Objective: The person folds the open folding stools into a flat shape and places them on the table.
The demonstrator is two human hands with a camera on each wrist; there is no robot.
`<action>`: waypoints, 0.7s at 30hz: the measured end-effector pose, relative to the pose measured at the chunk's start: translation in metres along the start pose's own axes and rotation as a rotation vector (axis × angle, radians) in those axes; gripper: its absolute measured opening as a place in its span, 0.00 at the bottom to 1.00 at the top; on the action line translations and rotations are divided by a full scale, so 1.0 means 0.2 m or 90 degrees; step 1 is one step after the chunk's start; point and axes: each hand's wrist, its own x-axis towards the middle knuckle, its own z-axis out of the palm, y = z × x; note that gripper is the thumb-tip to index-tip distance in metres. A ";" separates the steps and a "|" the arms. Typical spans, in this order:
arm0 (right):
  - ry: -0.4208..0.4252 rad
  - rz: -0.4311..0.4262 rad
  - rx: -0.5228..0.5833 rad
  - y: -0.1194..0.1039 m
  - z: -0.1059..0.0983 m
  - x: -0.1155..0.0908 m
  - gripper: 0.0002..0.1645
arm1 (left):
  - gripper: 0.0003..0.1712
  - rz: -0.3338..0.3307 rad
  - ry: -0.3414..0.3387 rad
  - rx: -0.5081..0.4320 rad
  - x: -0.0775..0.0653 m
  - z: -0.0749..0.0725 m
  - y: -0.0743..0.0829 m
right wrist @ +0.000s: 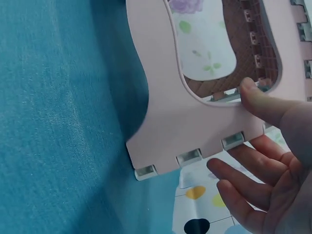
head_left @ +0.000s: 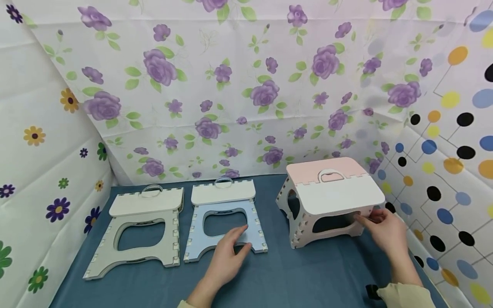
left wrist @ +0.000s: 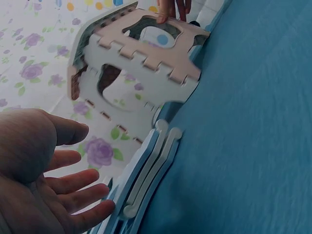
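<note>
A pink and white folding stool (head_left: 339, 188) stands unfolded on its legs at the right of the table. My right hand (head_left: 385, 229) pinches its right front leg panel. In the right wrist view, the thumb (right wrist: 261, 100) lies at the edge of the cut-out and the other fingers are on the outer side. A blue and white folding stool (head_left: 194, 231) lies folded flat in the middle. My left hand (head_left: 229, 259) hovers over its lower right part, fingers spread and holding nothing. Left of it lies a folded grey-green and white stool (head_left: 169, 235).
Dark blue cloth (head_left: 292, 278) covers the table. A floral sheet (head_left: 231, 85) hangs along the back, a dotted sheet (head_left: 462, 192) stands close at the right and a flowered one (head_left: 46, 171) at the left. A small black object (head_left: 372, 292) is beside the right sleeve.
</note>
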 end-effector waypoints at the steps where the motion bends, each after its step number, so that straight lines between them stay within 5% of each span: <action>1: -0.004 -0.001 -0.002 0.00 0.00 -0.01 0.49 | 0.31 0.001 -0.006 -0.002 0.00 0.01 0.00; 21: -0.042 -0.083 0.025 0.01 0.03 -0.06 0.37 | 0.29 0.026 -0.041 0.017 0.09 0.20 0.10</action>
